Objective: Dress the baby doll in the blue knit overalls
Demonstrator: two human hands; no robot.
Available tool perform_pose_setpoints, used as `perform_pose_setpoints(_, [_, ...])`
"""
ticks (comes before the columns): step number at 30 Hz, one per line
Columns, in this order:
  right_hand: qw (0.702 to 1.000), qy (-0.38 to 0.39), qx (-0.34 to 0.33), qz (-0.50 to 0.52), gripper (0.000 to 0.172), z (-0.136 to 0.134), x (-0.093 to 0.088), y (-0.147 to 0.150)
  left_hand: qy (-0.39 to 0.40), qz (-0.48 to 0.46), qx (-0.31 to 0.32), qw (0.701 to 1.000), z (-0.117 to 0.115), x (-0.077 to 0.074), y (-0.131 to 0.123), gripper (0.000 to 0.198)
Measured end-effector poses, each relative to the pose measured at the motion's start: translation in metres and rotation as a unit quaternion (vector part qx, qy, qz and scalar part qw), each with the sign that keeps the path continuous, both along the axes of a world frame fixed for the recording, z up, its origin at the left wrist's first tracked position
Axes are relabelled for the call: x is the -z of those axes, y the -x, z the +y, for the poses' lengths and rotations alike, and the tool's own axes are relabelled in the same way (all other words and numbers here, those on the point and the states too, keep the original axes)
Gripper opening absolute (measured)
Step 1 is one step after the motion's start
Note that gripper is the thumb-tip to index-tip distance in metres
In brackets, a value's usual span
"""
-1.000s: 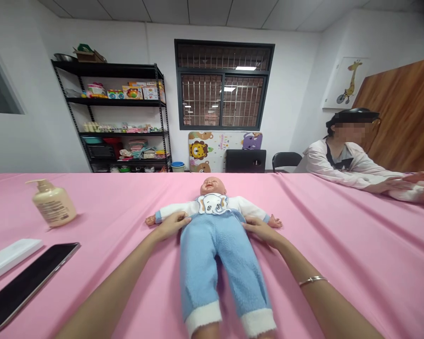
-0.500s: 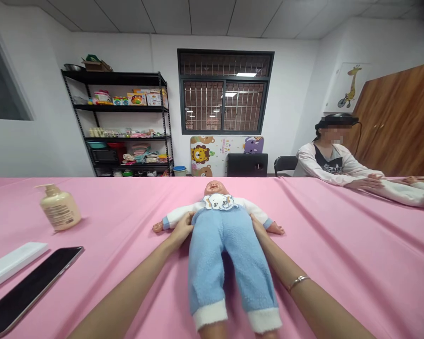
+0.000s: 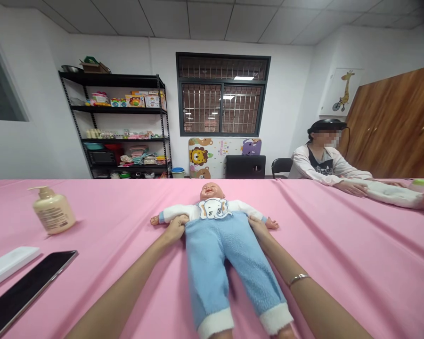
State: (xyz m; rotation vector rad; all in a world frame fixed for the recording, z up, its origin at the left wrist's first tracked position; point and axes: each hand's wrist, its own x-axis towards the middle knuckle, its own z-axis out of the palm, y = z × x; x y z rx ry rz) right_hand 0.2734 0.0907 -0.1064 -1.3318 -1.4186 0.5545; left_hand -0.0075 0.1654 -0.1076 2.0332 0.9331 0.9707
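Note:
A baby doll (image 3: 212, 191) lies face up on the pink cloth, its head away from me and its feet at the lower edge of the view. It has a white top with an elephant bib front (image 3: 214, 208) and fluffy blue trousers (image 3: 205, 263) with white cuffs. At the left side of the waist, my left hand (image 3: 176, 226) is closed on the edge of the trousers. My right hand (image 3: 258, 229) grips the opposite side of the waist, its fingers partly hidden. Both doll arms are stretched out sideways beyond my hands.
A pump bottle (image 3: 53, 212) stands on the left of the pink-covered table (image 3: 120, 202). Nearer me lie a white box-like object (image 3: 10, 266) and a black phone (image 3: 28, 292). At the right, another person (image 3: 321, 155) sits handling a white-clothed doll (image 3: 392, 193).
The trousers' waist is spread wider and flatter, with more of the elephant bib showing. The doll's legs have shifted right at the feet. My left hand has moved slightly left and up.

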Motion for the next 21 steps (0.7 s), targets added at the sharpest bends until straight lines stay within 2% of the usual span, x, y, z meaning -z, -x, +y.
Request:
perform_pose_setpoints(4, [0.999,0.017,0.023,-0.043,0.031,-0.001,0.013,-0.002,-0.05,-0.026,-0.144,0.988,0.002,0.004,-0.001,0.016])
perform_pose_setpoints(7, [0.996,0.029,0.048,-0.071,0.029,0.002,0.024,-0.002,-0.063,-0.045,-0.24,0.968,-0.009,-0.007,-0.011,0.016])
perform_pose_setpoints(10, [0.991,0.045,0.08,-0.096,0.022,0.007,0.034,-0.002,-0.084,-0.036,-0.228,0.969,-0.026,-0.024,-0.036,0.02])
perform_pose_setpoints(12, [0.981,0.069,0.104,-0.149,0.018,0.012,0.038,-0.002,-0.1,0.018,-0.194,0.976,-0.035,-0.034,-0.059,0.025])
perform_pose_setpoints(14, [0.96,0.104,0.122,-0.23,0.022,0.016,0.04,-0.003,-0.097,0.076,-0.18,0.976,-0.041,-0.04,-0.082,0.035])
perform_pose_setpoints(16, [0.935,0.14,0.131,-0.297,0.027,0.019,0.042,-0.004,-0.068,0.119,-0.192,0.972,-0.044,-0.039,-0.101,0.044])
perform_pose_setpoints(18, [0.925,0.156,0.132,-0.321,0.033,0.022,0.046,-0.005,-0.051,0.144,-0.221,0.963,-0.046,-0.034,-0.114,0.049])
perform_pose_setpoints(21, [0.934,0.15,0.119,-0.3,0.045,0.025,0.052,-0.006,-0.073,0.15,-0.254,0.953,-0.048,-0.022,-0.118,0.052])
